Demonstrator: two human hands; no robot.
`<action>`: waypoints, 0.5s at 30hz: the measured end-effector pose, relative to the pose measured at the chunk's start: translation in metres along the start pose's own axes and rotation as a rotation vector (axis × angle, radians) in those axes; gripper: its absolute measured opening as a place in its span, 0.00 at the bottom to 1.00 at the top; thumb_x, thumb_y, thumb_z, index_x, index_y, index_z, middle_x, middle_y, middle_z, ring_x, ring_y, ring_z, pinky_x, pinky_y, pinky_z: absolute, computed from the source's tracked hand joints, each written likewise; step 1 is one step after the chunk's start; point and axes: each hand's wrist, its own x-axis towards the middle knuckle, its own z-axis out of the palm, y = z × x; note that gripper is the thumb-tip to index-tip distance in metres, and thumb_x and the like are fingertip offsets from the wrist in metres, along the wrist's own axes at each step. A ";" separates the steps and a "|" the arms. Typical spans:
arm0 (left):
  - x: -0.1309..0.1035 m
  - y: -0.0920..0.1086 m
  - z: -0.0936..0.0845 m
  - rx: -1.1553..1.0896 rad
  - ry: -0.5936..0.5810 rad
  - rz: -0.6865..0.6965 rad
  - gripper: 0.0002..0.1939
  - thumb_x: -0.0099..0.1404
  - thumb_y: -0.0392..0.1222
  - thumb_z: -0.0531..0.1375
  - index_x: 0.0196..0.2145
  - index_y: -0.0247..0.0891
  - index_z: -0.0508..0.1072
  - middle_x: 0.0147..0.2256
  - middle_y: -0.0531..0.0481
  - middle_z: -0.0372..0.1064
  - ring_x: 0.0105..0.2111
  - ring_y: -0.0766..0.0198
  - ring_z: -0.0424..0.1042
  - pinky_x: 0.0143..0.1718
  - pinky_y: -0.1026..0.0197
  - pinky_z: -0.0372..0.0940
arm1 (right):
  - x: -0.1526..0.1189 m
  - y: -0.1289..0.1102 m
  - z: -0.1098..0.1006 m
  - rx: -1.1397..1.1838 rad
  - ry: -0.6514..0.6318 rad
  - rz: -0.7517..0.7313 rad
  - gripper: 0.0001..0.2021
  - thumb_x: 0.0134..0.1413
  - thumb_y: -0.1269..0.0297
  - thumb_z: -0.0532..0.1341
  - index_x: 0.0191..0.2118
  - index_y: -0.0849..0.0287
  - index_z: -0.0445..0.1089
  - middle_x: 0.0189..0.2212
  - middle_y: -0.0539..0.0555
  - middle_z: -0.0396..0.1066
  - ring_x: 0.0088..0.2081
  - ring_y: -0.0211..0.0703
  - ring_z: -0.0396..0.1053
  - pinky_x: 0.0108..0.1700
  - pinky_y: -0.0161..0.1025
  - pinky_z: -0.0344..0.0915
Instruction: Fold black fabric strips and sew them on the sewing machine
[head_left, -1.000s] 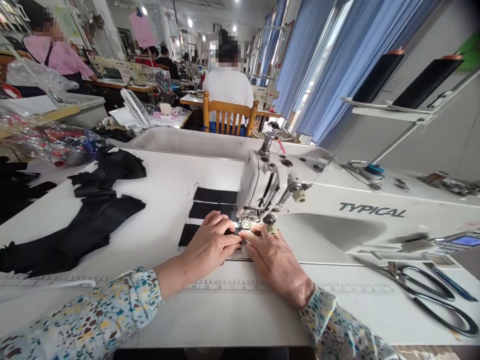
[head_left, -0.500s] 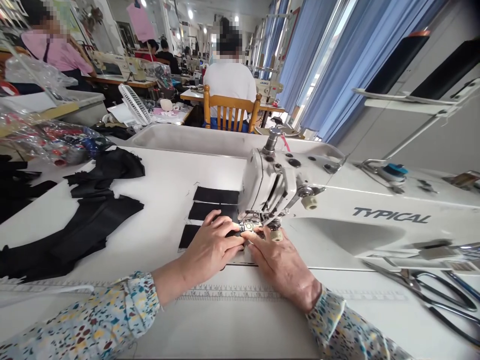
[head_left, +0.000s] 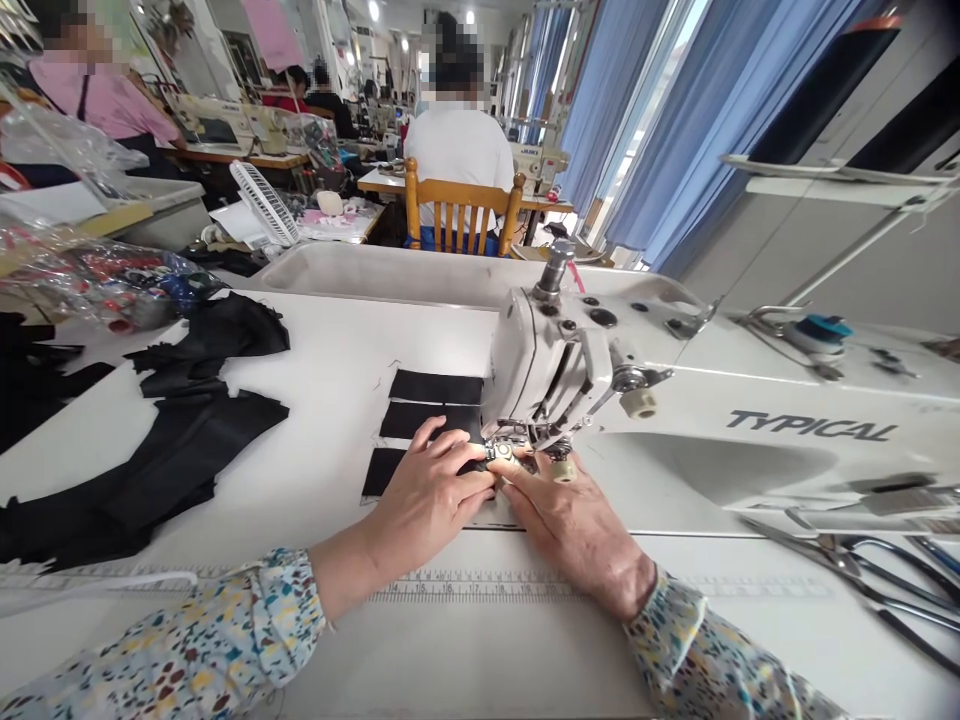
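Note:
My left hand [head_left: 431,485] lies with fingers spread over black fabric, its fingertips beside the presser foot [head_left: 504,453] of a white sewing machine [head_left: 555,370]. From the other side my right hand [head_left: 574,510] reaches in, thumb and index finger stretched toward the foot; its other fingers are partly hidden by the machine head. The fabric under the fingertips is mostly covered, so any grip on it is not visible. To the left of the foot, black fabric strips [head_left: 436,386] lie in rows on the machine bed, the nearest strip [head_left: 384,472] partly beneath my left hand.
Larger black fabric pieces [head_left: 150,460] spread over the table at left, near a clear plastic bag [head_left: 112,280]. A printed ruler [head_left: 480,588] runs along the front. Scissors [head_left: 847,560] lie at right, under the machine arm. Ahead, a person sits on a wooden chair [head_left: 465,195].
The view has shifted slightly, so the machine appears a little farther right. Both hands stay at the presser foot in nearly the same pose.

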 end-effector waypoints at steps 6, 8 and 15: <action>0.001 -0.001 0.001 -0.001 -0.007 -0.004 0.07 0.72 0.37 0.61 0.36 0.41 0.79 0.43 0.51 0.76 0.50 0.56 0.71 0.65 0.39 0.53 | 0.001 -0.001 -0.001 -0.014 -0.005 -0.028 0.18 0.72 0.64 0.51 0.60 0.52 0.72 0.49 0.62 0.73 0.52 0.56 0.69 0.53 0.57 0.66; 0.001 -0.001 0.000 0.001 -0.007 -0.005 0.06 0.72 0.37 0.62 0.36 0.41 0.79 0.43 0.51 0.75 0.50 0.56 0.71 0.66 0.39 0.52 | 0.001 -0.001 -0.002 -0.030 -0.007 -0.026 0.18 0.72 0.64 0.51 0.59 0.52 0.72 0.47 0.62 0.74 0.50 0.56 0.70 0.52 0.56 0.67; 0.001 0.000 0.000 0.000 0.004 0.002 0.07 0.72 0.36 0.61 0.37 0.41 0.79 0.43 0.51 0.76 0.48 0.58 0.72 0.66 0.39 0.53 | 0.002 -0.003 -0.001 -0.040 -0.034 -0.018 0.18 0.73 0.65 0.49 0.59 0.53 0.72 0.44 0.61 0.75 0.50 0.55 0.70 0.53 0.56 0.66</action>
